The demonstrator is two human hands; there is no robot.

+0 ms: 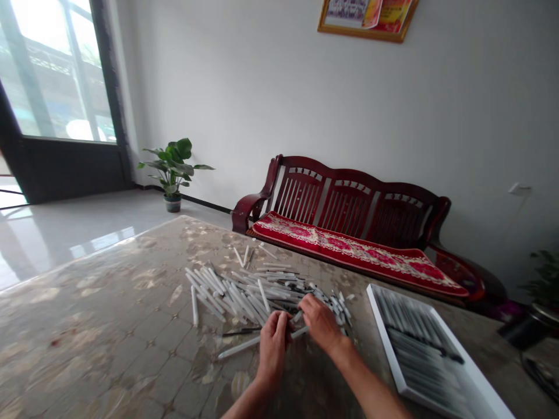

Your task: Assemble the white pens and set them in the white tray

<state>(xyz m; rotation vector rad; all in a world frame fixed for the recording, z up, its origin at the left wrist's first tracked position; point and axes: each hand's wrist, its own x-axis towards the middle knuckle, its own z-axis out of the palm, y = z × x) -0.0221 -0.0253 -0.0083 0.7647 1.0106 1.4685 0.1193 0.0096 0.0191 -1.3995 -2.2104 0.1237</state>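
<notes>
White tube (238, 348) lies across the table (87, 326) at lower centre, closed in the curled fingers (279, 329) of the left hand (273, 349), while the right hand (321, 323) sits at its far end, grip unclear; slack fingers could let it slip and disturb the pile (236, 294) just above.

Loose white plastic tubes (231, 294), crisscrossed in a heap on a patterned tabletop (87, 326); one longer tube (238, 347) extends in front, beside a thin black rod (240, 331)
</notes>
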